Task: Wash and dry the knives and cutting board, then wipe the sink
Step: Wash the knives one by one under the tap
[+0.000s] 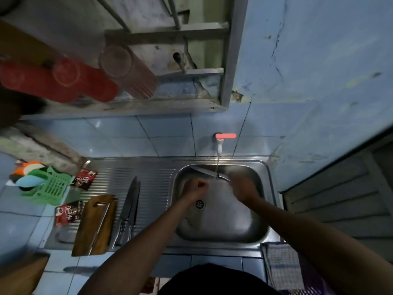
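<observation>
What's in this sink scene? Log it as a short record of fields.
tap: running, stream falls into the sink
knife under water: held over the basin
right hand: blurred, at the knife's handle end
left hand: fingers curled, beside the blade; grip unclear
draining board: two knives lying side by side, cutting board to their left
green basket: far left
checked cloth: by the sink's near right corner

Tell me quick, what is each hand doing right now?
Left hand: fingers curled, apparently gripping one end of the long steel knife under the tap's stream.
Right hand: blurred at the knife's other end; grip cannot be told.
</observation>
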